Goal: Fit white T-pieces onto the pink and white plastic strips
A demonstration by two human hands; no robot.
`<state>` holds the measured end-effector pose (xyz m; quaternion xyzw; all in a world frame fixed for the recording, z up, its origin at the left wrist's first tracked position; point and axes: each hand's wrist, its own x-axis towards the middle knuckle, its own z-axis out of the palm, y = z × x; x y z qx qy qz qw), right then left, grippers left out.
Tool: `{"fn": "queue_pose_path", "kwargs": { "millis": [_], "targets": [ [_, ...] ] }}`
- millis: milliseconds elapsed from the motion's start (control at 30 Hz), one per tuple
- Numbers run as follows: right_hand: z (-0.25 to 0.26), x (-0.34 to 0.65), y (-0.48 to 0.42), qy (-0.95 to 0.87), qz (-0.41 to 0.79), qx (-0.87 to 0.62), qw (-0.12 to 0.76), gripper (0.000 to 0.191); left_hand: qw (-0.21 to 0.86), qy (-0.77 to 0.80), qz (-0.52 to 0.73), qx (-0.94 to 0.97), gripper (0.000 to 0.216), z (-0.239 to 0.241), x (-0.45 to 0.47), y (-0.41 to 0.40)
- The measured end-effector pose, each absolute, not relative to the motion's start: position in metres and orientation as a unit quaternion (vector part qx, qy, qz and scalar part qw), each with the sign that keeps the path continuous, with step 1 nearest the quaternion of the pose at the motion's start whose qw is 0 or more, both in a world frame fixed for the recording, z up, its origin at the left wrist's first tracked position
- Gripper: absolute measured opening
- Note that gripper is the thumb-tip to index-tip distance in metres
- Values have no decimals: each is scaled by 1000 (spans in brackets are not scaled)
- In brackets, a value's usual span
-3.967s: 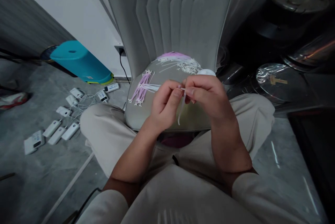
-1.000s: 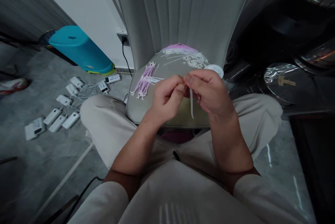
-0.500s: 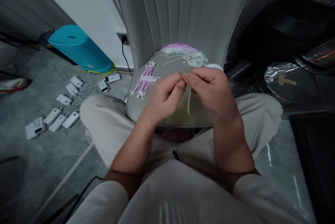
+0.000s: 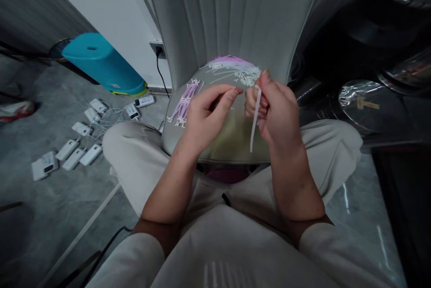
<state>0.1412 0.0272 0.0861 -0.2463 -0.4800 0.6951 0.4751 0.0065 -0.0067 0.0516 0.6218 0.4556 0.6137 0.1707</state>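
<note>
Bare left hand [image 4: 207,115] & right hand [image 4: 278,111], forearms uncovered behind the fingers. Cream long sleeves end nr the elbows: left sleeve [image 4: 134,259], right sleeve [image 4: 340,252]. Matching cream top [image 4: 229,243] w/ faint white stripes low down. Loose beige trousers [image 4: 134,158], knees either side of the fingers

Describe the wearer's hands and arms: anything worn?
No gloves, rings or watch show on the left hand or the right hand. The forearms are uncovered. The left sleeve and right sleeve are plain cream fabric, pushed up near the elbows.
</note>
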Motion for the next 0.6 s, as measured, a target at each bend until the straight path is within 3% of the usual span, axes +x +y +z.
{"fn": "queue_pose_path", "kwargs": {
  "millis": [600],
  "targets": [
    [75, 132, 26, -478, 753, -186, 412, 38, 220, 364, 714, 557, 36, 43, 25, -9]
  ]
}}
